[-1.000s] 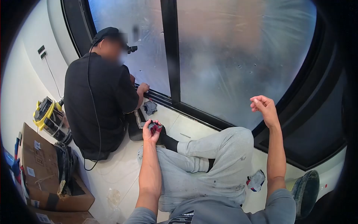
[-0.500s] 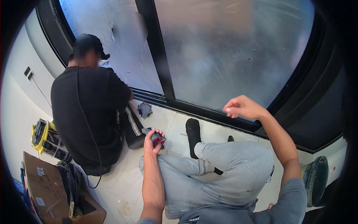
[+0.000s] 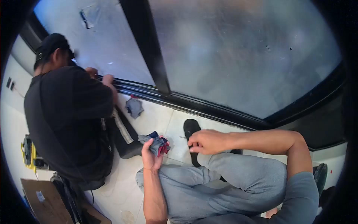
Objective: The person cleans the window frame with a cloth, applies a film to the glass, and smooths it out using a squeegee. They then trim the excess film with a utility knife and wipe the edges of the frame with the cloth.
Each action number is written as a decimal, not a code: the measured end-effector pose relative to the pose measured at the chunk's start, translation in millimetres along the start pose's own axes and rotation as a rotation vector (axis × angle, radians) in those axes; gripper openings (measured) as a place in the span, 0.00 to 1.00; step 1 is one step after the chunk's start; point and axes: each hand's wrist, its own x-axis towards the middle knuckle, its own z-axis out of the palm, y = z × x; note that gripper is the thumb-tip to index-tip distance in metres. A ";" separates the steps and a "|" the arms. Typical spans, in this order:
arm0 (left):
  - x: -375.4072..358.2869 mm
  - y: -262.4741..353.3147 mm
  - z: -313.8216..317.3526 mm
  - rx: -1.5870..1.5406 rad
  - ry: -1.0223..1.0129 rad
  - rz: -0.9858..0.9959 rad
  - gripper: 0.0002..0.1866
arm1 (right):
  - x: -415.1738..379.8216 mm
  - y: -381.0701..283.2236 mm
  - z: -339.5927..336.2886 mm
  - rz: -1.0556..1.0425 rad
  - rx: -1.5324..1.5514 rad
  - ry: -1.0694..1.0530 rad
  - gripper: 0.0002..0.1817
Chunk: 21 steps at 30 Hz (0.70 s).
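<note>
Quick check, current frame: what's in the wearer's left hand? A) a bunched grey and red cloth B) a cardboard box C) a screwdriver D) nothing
A: the left hand grips a bunched grey and red cloth above the knee, while the right hand rests by the black sock, holding nothing visible.

left hand [image 3: 151,158] holds rag [image 3: 156,145] | right hand [image 3: 207,142] on sock foot [image 3: 192,130] | co-worker [image 3: 67,119] left
</note>
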 end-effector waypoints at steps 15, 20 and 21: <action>17.0 -75.8 197.1 0.160 -0.783 -0.333 0.36 | -105.7 50.0 -41.5 0.084 0.715 0.706 0.45; 23.3 -99.7 182.1 0.712 -0.805 -0.257 0.36 | -302.4 31.4 -15.1 0.358 0.618 1.324 0.34; 30.2 -105.6 162.4 0.670 -0.781 -0.326 0.34 | -344.3 26.2 -0.5 0.440 0.510 1.479 0.27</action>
